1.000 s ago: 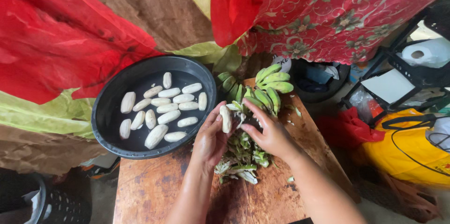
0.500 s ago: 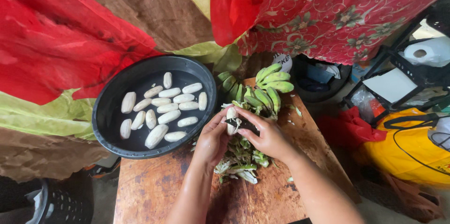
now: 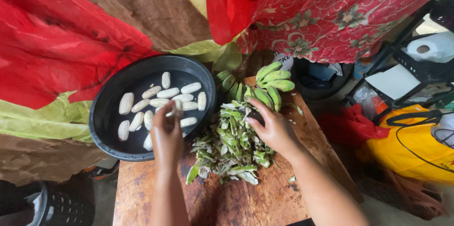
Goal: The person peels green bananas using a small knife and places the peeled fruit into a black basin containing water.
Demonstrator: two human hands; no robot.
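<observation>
Head view: left hand [image 3: 166,136] pinches a peeled banana [image 3: 178,105] over the black basin [image 3: 105,112]; right hand [image 3: 270,127], closed on something dark, rests on the green peels [image 3: 230,148].

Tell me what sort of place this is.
Probably a makeshift home or stall food-prep corner: a worn wooden table with a pile of green peels, a black basin of peeled bananas, and draped cloths as backdrop.

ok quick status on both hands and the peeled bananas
Left hand over black basin, pinching a peeled banana. Right hand on the peel pile, beside green bananas. Nothing in the way.
</observation>
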